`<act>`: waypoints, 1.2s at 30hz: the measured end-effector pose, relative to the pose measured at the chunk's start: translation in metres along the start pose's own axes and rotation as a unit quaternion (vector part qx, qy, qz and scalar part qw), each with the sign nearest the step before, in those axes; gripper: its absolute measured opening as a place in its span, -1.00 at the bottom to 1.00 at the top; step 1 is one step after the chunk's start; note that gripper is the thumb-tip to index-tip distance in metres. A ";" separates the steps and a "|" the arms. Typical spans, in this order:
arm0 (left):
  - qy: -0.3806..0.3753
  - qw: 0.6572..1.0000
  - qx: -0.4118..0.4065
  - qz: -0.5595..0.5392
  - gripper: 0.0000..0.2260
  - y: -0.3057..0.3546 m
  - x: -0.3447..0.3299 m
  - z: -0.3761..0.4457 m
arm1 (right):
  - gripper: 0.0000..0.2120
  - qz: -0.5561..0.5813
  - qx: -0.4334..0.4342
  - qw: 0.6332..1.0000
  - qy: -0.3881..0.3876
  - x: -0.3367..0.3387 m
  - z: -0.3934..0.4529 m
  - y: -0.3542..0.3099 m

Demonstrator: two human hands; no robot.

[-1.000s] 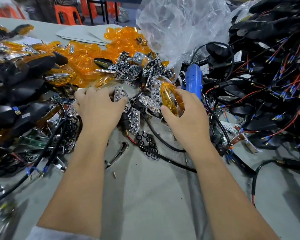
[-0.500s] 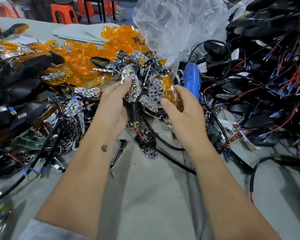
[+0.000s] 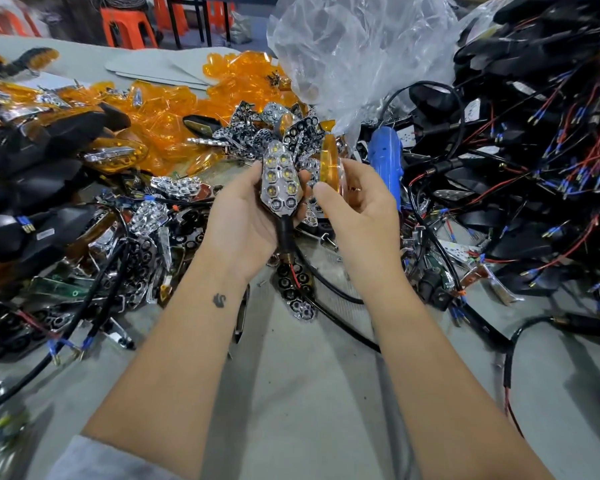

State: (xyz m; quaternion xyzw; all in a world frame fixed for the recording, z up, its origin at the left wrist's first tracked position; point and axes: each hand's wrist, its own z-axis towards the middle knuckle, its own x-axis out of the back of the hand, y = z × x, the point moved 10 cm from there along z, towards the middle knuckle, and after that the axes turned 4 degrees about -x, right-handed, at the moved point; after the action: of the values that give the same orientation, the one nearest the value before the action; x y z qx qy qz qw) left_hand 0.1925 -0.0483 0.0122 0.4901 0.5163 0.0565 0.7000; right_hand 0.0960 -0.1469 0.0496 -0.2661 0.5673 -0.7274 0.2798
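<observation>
My left hand [image 3: 245, 216] holds a turn-signal lamp body [image 3: 280, 180] upright above the table, its chrome reflector with several LED cups facing me and its black stalk running down past my palm. Just right of it, my right hand [image 3: 357, 209] pinches an orange lens cover [image 3: 328, 164] edge-on between thumb and fingers. The lens sits a small gap away from the reflector, not touching it.
A heap of chrome reflectors [image 3: 274, 129] and orange lenses [image 3: 174, 109] lies behind my hands. Black housings [image 3: 39, 174] are piled at the left. A tangle of black lamps with red and blue wires [image 3: 534, 150] fills the right, beside a blue tool [image 3: 385, 161] and a clear plastic bag [image 3: 354, 53].
My left hand picked a lamp body out of the pile and raised it, turning the reflector toward me. My right hand lifted the orange lens and brought it alongside.
</observation>
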 end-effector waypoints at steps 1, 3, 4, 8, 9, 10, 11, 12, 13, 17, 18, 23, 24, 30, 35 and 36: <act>0.000 1.000 0.005 0.003 -0.67 -0.002 0.000 0.000 | -0.74 -0.003 0.005 1.000 0.005 -0.002 0.000 -0.002; -0.009 1.000 0.019 0.006 -0.69 -0.006 0.000 -0.001 | -0.73 -0.005 0.011 1.000 0.010 -0.007 -0.002 -0.005; -0.015 1.000 0.026 0.009 -0.70 -0.008 0.000 -0.001 | -0.70 -0.005 0.014 1.000 0.013 -0.009 -0.004 -0.006; -0.036 0.999 0.036 0.011 -0.61 -0.014 -0.003 -0.003 | -0.62 -0.014 0.025 0.999 0.022 -0.008 -0.007 -0.007; -0.043 0.999 0.032 0.010 -0.60 -0.014 -0.004 -0.003 | -0.63 -0.014 0.027 0.999 0.017 -0.008 -0.008 -0.008; -0.049 0.998 0.024 0.013 -0.59 -0.013 -0.005 -0.003 | -0.66 -0.016 0.032 0.999 0.012 -0.009 -0.008 -0.008; -0.049 0.999 0.015 0.020 -0.59 -0.012 -0.006 -0.002 | -0.68 -0.022 0.038 0.999 0.010 -0.008 -0.008 -0.008; -0.044 0.999 0.007 0.029 -0.59 -0.011 -0.005 -0.001 | -0.70 -0.028 0.044 0.999 0.008 -0.008 -0.008 -0.008; -0.039 0.998 0.002 0.041 -0.59 -0.010 -0.004 -0.001 | -0.69 -0.033 0.045 0.998 0.004 -0.008 -0.008 -0.007; -0.030 0.994 -0.025 0.101 -0.66 -0.005 -0.001 -0.002 | -0.65 -0.032 0.033 0.999 -0.027 -0.012 -0.008 0.000; -0.031 0.994 -0.030 0.104 -0.67 -0.003 -0.002 -0.003 | -0.65 -0.031 0.031 0.999 -0.032 -0.012 -0.008 0.000; -0.049 0.993 -0.050 0.091 -0.65 0.001 -0.009 -0.005 | -0.59 -0.027 0.028 0.998 -0.049 -0.014 -0.010 0.001; -0.051 0.993 -0.052 0.090 -0.64 0.002 -0.010 -0.006 | -0.59 -0.025 0.030 0.998 -0.055 -0.015 -0.010 0.000; -0.058 0.988 -0.066 0.125 -0.80 0.004 -0.011 -0.006 | -0.63 -0.016 0.036 0.996 -0.084 -0.017 -0.012 -0.002; -0.088 0.983 -0.062 0.149 -0.78 0.004 -0.017 -0.007 | -0.65 -0.002 0.034 0.994 -0.107 -0.015 -0.012 0.000; -0.095 0.982 -0.061 0.150 -0.77 0.004 -0.017 -0.007 | -0.64 0.005 0.032 0.993 -0.112 -0.015 -0.012 0.000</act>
State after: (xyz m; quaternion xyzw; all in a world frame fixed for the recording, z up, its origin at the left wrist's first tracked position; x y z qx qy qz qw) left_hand 0.1804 -0.0517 0.0270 0.5214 0.3637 0.1460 0.7580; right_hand 0.0983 -0.1281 0.0459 -0.3340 0.5101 -0.7097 0.3530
